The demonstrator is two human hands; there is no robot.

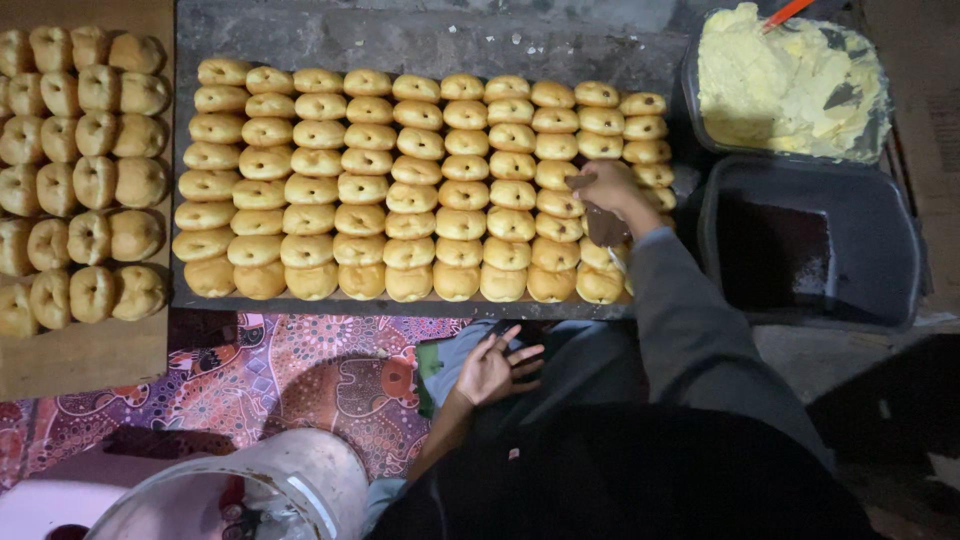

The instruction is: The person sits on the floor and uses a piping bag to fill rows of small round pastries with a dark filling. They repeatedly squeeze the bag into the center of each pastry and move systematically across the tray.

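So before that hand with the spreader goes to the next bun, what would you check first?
1. Right hand grips the spreader: ok.
2. Spread left on the blade: cannot tell, too dark.
3. Buns sit in tidy rows on the board: ok.
4. Yellow cream tub is full and beside the board: ok.
5. Left hand is off the board, resting on the lap: ok.
6. Which buns are already filled: cannot tell.
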